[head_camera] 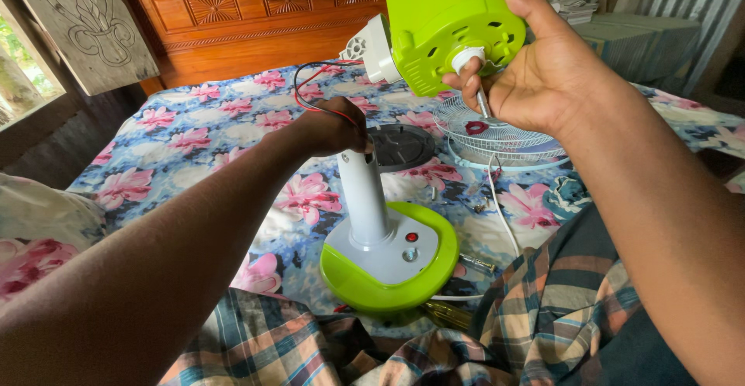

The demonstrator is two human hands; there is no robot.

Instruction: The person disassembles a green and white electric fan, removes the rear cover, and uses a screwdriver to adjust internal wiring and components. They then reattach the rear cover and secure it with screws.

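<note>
A small table fan lies in parts on a floral bed sheet. My left hand grips the top of the white stand column, which rises from a green and white base with a red button. Red and black wires run from under that hand up to the motor. My right hand holds the lime green motor housing in the air, fingers pinching its white knob and shaft.
A white fan grille and a dark round plate lie on the sheet behind the stand. A screwdriver and a white cord lie near the base. A carved wooden headboard stands behind. My checked cloth covers my lap.
</note>
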